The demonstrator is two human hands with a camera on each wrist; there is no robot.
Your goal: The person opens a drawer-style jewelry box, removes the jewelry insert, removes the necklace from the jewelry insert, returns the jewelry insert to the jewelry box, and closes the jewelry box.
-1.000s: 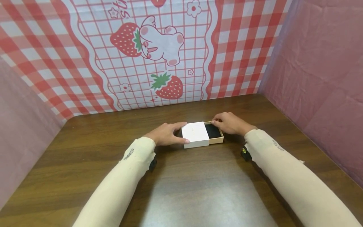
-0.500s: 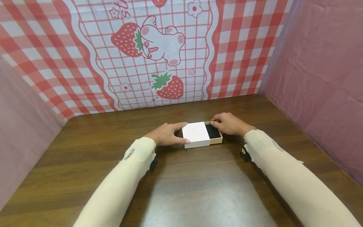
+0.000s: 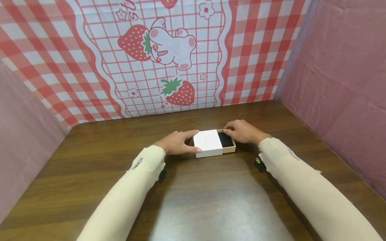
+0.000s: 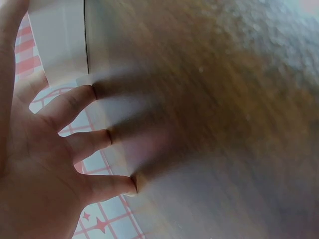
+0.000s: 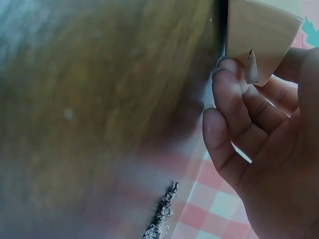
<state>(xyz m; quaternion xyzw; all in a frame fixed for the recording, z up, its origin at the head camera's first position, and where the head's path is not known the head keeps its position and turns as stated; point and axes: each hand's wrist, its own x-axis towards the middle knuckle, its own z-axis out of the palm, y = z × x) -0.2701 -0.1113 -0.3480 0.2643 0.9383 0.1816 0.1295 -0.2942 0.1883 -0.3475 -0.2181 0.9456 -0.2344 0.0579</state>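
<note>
A small box lies flat on the table, made of a white outer sleeve (image 3: 208,140) and a tan drawer (image 3: 230,150) that sticks out to the right. Inside the drawer shows a black insert (image 3: 225,140). My left hand (image 3: 176,143) grips the sleeve's left end, thumb on the near side and index finger on the far side. Its other fingers spread towards the tabletop in the left wrist view. At the drawer's far right corner, my right hand (image 3: 245,131) pinches the wall with thumb and fingers. A short tab (image 5: 252,69) hangs from the drawer's end wall.
A brown wooden table (image 3: 193,190) carries the box. Behind it hangs a red-and-white strawberry cloth (image 3: 169,77), and a pink cloth (image 3: 340,73) closes off the right side. A dark, silvery, knobbly thing (image 5: 162,214) shows in the right wrist view.
The drawer has slid slightly left into the sleeve, and my right hand has shifted left with it. My left hand and the sleeve stay nearly still.
</note>
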